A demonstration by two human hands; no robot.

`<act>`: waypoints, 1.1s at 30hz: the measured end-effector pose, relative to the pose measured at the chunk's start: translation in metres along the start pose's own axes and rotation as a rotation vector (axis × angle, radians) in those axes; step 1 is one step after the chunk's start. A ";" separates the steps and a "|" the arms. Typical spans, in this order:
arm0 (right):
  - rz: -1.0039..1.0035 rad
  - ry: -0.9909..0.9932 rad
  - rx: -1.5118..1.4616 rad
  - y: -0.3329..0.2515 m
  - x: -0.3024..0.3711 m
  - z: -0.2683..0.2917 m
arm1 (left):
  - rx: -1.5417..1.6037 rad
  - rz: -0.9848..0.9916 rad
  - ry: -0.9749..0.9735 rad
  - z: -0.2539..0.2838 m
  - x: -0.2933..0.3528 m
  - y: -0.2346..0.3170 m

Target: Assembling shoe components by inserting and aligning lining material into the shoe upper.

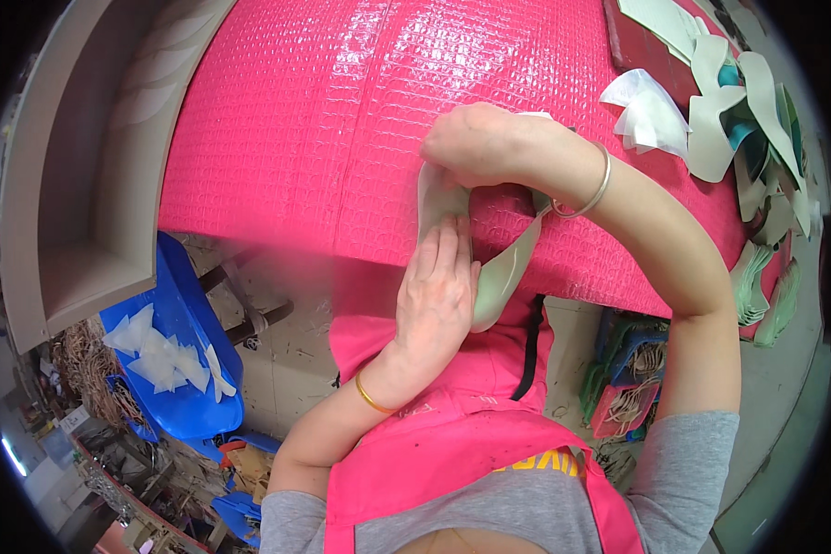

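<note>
A pale grey-green, U-shaped flat piece point(506, 277), which looks like a shoe upper, lies over the near edge of the pink-covered table. Its rounded near end hangs past that edge, in front of my apron. My left hand point(439, 291) rests on the piece's left arm with the fingers stretched out flat and close together. At the far end of that same arm, my right hand point(480, 143) is closed, fingers curled down on the piece. The fingertips of the right hand are hidden beneath it. A small white bit shows behind the right wrist.
Translucent white pieces point(651, 115) fan out at the far right. Beyond them lie several pale curved pieces point(711, 111) in a heap. A grey wooden tray point(92, 212) borders the left. Below it, a blue bin point(194, 406) holds white scraps. Colored baskets point(628, 369) stand below right.
</note>
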State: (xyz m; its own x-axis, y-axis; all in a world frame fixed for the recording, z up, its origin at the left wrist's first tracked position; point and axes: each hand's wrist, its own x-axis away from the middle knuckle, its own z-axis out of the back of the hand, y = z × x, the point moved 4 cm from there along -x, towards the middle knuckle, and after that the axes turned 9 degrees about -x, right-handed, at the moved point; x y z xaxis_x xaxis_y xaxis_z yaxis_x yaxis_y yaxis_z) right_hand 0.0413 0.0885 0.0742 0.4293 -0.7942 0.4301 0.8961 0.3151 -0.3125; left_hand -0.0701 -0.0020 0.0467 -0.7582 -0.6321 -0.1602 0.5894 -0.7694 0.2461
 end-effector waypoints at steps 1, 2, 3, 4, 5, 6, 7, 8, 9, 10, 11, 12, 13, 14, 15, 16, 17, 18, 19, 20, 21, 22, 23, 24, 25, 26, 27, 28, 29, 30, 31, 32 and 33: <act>-0.001 -0.002 0.001 0.001 0.000 -0.003 | -0.001 0.006 0.005 0.000 0.000 0.000; 0.000 0.044 -0.023 0.004 0.001 -0.005 | 0.001 0.006 0.007 0.000 -0.001 0.001; 0.006 0.091 -0.047 0.005 0.000 -0.005 | 0.007 0.020 -0.011 0.001 -0.002 0.001; 0.009 0.091 -0.045 0.006 0.002 -0.005 | 0.013 0.035 -0.028 0.001 -0.002 0.001; 0.027 0.109 -0.093 0.005 0.004 -0.004 | 0.011 0.037 -0.027 0.000 -0.002 0.001; 0.041 0.126 -0.141 0.005 0.008 -0.002 | -0.022 0.038 -0.057 -0.003 -0.002 0.002; 0.041 0.127 -0.140 0.006 0.010 -0.001 | -0.055 0.038 -0.086 -0.005 -0.002 0.002; 0.042 0.118 -0.152 0.007 0.012 -0.001 | -0.056 0.038 -0.085 -0.005 -0.003 0.002; 0.039 0.109 -0.165 0.007 0.015 -0.002 | -0.059 0.025 -0.029 -0.003 -0.004 0.001; 0.036 0.110 -0.165 0.008 0.015 -0.001 | -0.063 0.013 0.027 -0.002 -0.004 0.001; 0.023 0.096 -0.170 0.009 0.014 -0.001 | -0.063 0.011 0.027 -0.002 -0.004 0.000; 0.010 0.084 -0.175 0.010 0.012 0.000 | -0.066 0.002 0.021 -0.002 -0.002 -0.001; 0.010 0.086 -0.176 0.010 0.010 0.000 | -0.070 -0.007 0.015 -0.003 -0.002 -0.001; -0.014 0.086 -0.137 0.010 0.007 0.000 | -0.073 -0.008 0.015 -0.001 -0.002 0.000; -0.041 0.083 -0.100 0.012 0.006 -0.002 | -0.044 -0.002 0.016 0.000 -0.004 0.000; -0.045 0.083 -0.102 0.013 0.006 -0.004 | -0.015 0.004 0.017 0.002 -0.005 0.000; -0.060 0.082 -0.120 0.015 0.007 -0.007 | -0.013 0.001 0.016 0.004 -0.004 -0.002; -0.073 0.084 -0.132 0.017 0.009 -0.008 | 0.170 0.032 0.028 0.008 -0.004 -0.010; -0.062 0.085 -0.126 0.018 0.009 -0.010 | 0.346 0.074 0.040 0.011 -0.002 -0.022; 0.018 0.103 -0.220 0.018 0.012 -0.011 | 0.690 0.261 0.117 0.008 -0.001 -0.044; 0.093 0.118 -0.317 0.015 0.016 -0.013 | 0.707 0.359 0.209 0.011 -0.002 -0.060; 0.140 0.131 -0.286 0.014 0.018 -0.016 | 0.641 0.417 0.245 0.017 -0.008 -0.068; 0.141 0.127 -0.285 0.013 0.020 -0.019 | 0.575 0.474 0.280 0.022 -0.014 -0.074; 0.234 0.192 -0.278 0.009 0.023 -0.015 | 0.575 0.476 0.286 0.020 -0.021 -0.078; 0.326 0.255 -0.271 0.005 0.027 -0.013 | 0.506 0.402 0.151 0.014 -0.031 -0.079; 0.398 0.343 -0.231 0.004 0.029 -0.016 | 0.436 0.328 0.017 0.008 -0.039 -0.079; 0.399 0.341 -0.229 0.007 0.031 -0.021 | 0.437 0.330 0.020 0.010 -0.045 -0.078; 0.497 0.421 -0.199 0.006 0.035 -0.021 | 0.527 0.367 -0.153 0.006 -0.051 -0.073; 0.596 0.500 -0.169 0.005 0.040 -0.020 | 0.614 0.401 -0.328 0.000 -0.055 -0.069; 0.616 0.489 -0.178 0.007 0.043 -0.019 | 0.662 0.390 -0.321 -0.007 -0.058 -0.072; 0.616 0.486 -0.177 0.007 0.047 -0.021 | 0.665 0.390 -0.320 -0.010 -0.057 -0.074; 0.615 0.443 -0.230 0.006 0.051 -0.026 | 0.585 0.337 -0.275 -0.010 -0.057 -0.076; 0.616 0.400 -0.283 0.004 0.055 -0.030 | 0.504 0.287 -0.229 -0.008 -0.057 -0.076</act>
State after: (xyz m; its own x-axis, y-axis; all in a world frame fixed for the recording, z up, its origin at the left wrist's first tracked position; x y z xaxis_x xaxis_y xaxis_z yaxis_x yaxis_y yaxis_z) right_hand 0.0654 0.0303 0.0712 0.7181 -0.6631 -0.2113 0.4241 0.6576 -0.6226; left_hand -0.0694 0.0922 0.0294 -0.6628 -0.7281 0.1747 0.6168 -0.3987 0.6786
